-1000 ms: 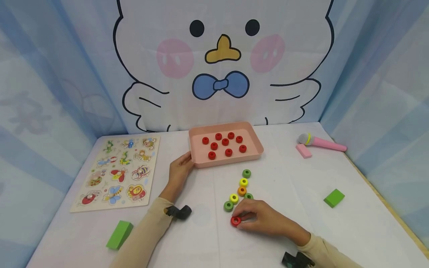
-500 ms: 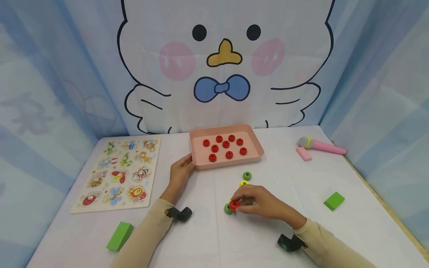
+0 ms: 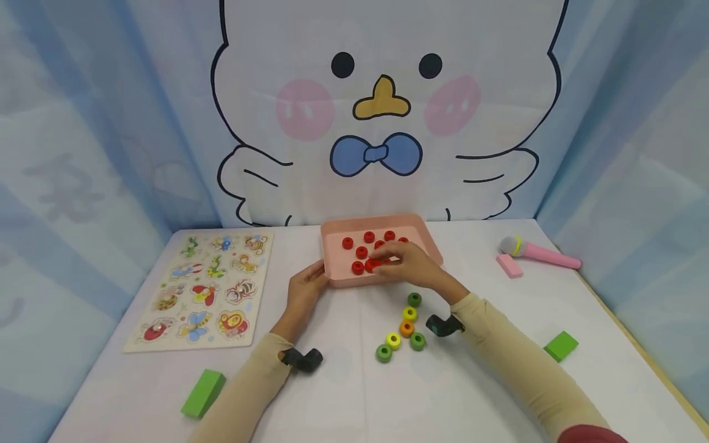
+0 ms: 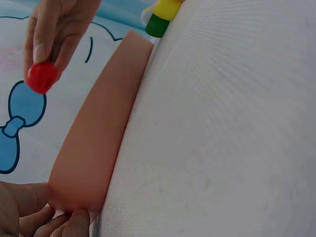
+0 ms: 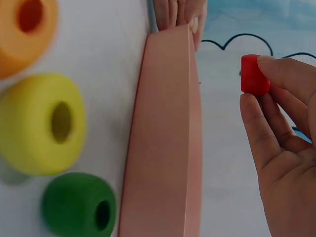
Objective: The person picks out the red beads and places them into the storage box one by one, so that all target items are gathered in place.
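A pink tray (image 3: 348, 281) with several red beads (image 3: 357, 251) in it stands at the back middle of the table. My left hand (image 3: 317, 277) grips its front left corner, and its fingers (image 4: 29, 215) lie against the tray wall (image 4: 94, 148). Over the tray my right hand (image 3: 383, 263) pinches one red bead (image 5: 254, 74) between thumb and fingertips, also seen as the red bead (image 4: 42, 77) in the left wrist view. Green, yellow and orange beads (image 3: 407, 328) lie in a loose row in front of the tray.
An insect puzzle board (image 3: 207, 289) lies at the left. One green block (image 3: 202, 394) sits near the front left, another green block (image 3: 560, 346) at the right. A pink toy microphone (image 3: 540, 251) and a pink block (image 3: 509, 266) lie at the back right. Curtains enclose the table.
My right hand lifted the red bead from the table near the coloured row and carried it away from me, over the tray. The left hand stayed on the tray corner.
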Action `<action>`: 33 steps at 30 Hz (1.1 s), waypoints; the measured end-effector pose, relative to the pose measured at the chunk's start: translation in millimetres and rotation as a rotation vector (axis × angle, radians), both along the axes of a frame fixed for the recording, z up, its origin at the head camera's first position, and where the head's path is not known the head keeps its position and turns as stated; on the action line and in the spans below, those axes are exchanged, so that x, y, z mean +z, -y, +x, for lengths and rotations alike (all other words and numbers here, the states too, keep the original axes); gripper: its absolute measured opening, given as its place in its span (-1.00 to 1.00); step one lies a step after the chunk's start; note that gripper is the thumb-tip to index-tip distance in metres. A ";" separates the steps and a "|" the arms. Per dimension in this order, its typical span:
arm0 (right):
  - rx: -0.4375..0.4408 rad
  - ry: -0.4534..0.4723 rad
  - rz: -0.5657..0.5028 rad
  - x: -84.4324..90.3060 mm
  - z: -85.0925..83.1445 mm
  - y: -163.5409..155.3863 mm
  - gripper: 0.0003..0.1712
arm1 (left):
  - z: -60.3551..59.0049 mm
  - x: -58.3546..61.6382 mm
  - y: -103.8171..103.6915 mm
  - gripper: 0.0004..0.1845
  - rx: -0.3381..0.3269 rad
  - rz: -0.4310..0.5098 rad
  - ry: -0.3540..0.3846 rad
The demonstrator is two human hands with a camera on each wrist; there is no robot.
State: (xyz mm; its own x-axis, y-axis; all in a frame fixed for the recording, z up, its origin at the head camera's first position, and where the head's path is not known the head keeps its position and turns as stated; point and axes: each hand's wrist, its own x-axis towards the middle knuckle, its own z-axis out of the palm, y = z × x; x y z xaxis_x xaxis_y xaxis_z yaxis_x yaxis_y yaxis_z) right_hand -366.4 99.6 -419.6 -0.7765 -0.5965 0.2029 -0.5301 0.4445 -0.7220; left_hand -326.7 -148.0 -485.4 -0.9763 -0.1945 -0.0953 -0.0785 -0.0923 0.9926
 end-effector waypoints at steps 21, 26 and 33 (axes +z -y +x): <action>-0.042 0.141 0.212 -24.0 -80.2 69.7 -0.60 | -0.2 -3.6 -6.1 -0.53 -0.014 0.005 -0.027; -0.062 0.183 0.243 -30.8 -84.0 73.6 -0.58 | -0.1 -3.5 -4.5 -0.52 -0.021 -0.011 -0.015; -0.035 0.165 0.271 -29.0 -85.7 81.5 -0.59 | 1.0 -3.2 1.6 -0.51 -0.022 -0.006 -0.025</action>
State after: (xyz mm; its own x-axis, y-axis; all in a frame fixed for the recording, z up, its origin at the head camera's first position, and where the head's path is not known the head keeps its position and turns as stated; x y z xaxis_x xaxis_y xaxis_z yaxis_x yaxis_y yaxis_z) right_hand -452.0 18.1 -448.7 -0.8068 -0.5839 -0.0903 -0.3967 0.6486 -0.6496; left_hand -325.7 -149.6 -488.6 -0.9823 -0.1736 -0.0699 -0.0558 -0.0847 0.9948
